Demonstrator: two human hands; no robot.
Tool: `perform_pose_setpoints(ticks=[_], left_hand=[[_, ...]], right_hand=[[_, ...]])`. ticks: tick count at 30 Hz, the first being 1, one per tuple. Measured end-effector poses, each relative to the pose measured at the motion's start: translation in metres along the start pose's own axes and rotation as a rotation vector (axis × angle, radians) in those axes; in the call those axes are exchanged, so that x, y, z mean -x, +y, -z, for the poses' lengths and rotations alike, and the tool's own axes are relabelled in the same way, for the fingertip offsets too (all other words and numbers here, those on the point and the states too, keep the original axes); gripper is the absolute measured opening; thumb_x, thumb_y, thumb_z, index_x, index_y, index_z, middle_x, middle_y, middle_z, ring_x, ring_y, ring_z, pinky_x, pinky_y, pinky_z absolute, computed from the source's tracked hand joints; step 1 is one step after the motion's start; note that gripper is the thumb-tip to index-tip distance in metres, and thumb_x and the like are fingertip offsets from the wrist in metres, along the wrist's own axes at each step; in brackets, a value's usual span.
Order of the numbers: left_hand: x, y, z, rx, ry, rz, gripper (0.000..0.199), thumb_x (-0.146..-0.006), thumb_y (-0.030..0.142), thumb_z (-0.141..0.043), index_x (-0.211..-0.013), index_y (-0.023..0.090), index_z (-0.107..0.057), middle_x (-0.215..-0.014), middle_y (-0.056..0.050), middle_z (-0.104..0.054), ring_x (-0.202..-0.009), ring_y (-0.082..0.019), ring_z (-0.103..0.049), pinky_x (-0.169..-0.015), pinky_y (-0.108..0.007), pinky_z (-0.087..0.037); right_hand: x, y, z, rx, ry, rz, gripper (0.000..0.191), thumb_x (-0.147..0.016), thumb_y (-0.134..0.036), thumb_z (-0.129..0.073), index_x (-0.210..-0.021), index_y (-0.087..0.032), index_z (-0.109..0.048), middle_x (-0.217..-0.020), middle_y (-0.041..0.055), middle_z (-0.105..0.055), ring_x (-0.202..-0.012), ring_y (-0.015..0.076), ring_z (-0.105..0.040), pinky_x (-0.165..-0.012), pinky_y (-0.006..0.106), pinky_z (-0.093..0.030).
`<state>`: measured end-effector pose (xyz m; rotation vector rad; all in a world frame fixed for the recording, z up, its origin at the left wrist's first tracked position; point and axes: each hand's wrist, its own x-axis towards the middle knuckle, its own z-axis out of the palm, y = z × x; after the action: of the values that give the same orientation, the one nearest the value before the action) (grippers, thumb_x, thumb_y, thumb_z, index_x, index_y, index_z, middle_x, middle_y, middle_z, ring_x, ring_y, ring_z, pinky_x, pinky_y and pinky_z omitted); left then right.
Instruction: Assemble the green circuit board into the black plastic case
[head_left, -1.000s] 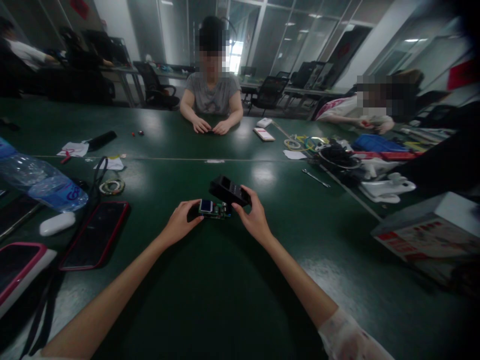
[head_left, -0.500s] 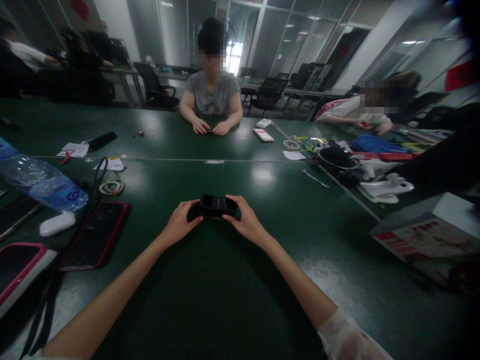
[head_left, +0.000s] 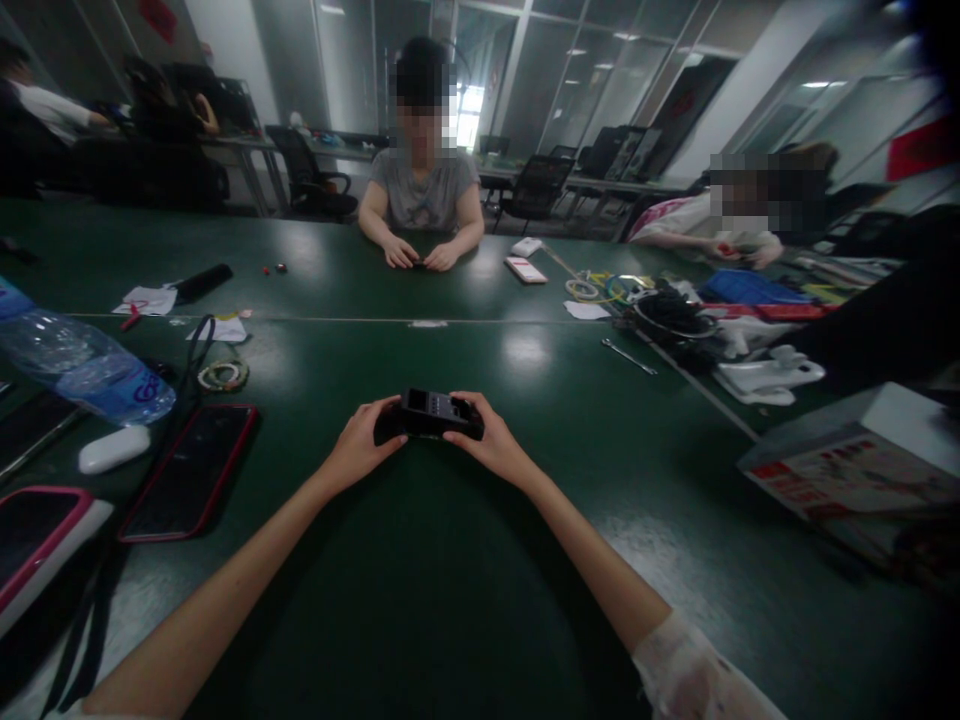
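One black casing, one spanner; person's left hand, right hand part-curled, thumbs and fingers gripping casing's opposite ends

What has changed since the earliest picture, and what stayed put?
The right hand moved left, bringing the black cover down over the circuit board, now almost entirely hidden. Neither hand visibly let go. The left hand stayed in place, as did the bottle and red-edged phone.

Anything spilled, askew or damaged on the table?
No spill or damage stands out. The left hand and right hand hold the black casing, though its lower edge is too dark to judge. The untidiest spot is the jumble of dark cables at right, apart from the hands.
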<state>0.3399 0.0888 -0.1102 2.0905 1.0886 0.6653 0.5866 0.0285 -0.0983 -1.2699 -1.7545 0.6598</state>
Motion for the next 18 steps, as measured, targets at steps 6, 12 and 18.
perform_pose_setpoints(ticks=[6,12,18], left_hand=[[-0.0007,-0.0008,-0.0008,-0.007,0.012,-0.003,0.056,-0.084,0.032,-0.062,-0.135,0.025,-0.04,-0.132,-0.012,-0.049,-0.121,-0.028,-0.05,-0.099,-0.053,-0.042],[0.0012,0.001,0.001,-0.011,-0.016,-0.015,0.067,-0.079,0.037,-0.067,-0.138,0.026,-0.037,-0.134,-0.012,-0.047,-0.123,-0.029,-0.047,-0.1,-0.053,-0.041],[0.0009,0.0037,0.0025,-0.009,-0.042,0.021,0.077,-0.077,0.053,-0.066,-0.141,0.028,-0.033,-0.136,-0.013,-0.044,-0.123,-0.031,-0.046,-0.098,-0.052,-0.042]], right_hand=[[-0.001,-0.0046,0.0018,0.022,-0.003,0.008,0.052,-0.079,-0.029,-0.068,-0.125,-0.027,-0.045,-0.122,0.0068,-0.056,-0.114,0.0231,-0.056,-0.098,0.045,-0.046],[0.0014,-0.0001,-0.0009,0.059,-0.048,0.007,0.052,-0.078,-0.027,-0.069,-0.126,-0.027,-0.047,-0.124,0.0072,-0.056,-0.117,0.0239,-0.054,-0.101,0.048,-0.044],[0.0022,0.0031,-0.0013,0.063,-0.05,0.018,0.053,-0.077,-0.026,-0.07,-0.125,-0.028,-0.047,-0.123,0.0063,-0.055,-0.115,0.0239,-0.054,-0.098,0.047,-0.044]])
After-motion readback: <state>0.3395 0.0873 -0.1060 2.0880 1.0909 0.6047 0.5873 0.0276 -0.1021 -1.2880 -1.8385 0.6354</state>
